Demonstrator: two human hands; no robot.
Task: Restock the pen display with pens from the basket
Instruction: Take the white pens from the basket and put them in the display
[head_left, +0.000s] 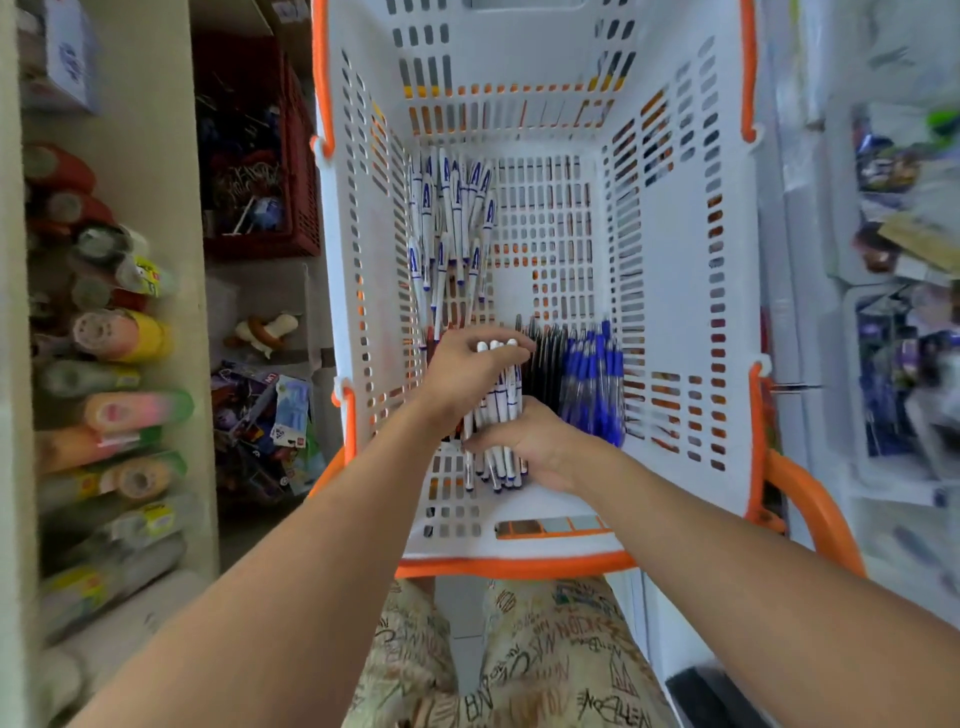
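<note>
White basket with orange trim filled the view; red crate and shelf rolls sat left. Inside: loose white pens, blue pens, black pens. Left hand and right hand together gripped one white pen bundle.

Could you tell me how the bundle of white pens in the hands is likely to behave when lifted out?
The white pens look stiff and light, but smooth and loose, so some may slip from the left hand and right hand. Dropped ones would probably roll in the basket.

Bare forearms without sleeves; beige trousers printed with dark graffiti lettering.
</note>
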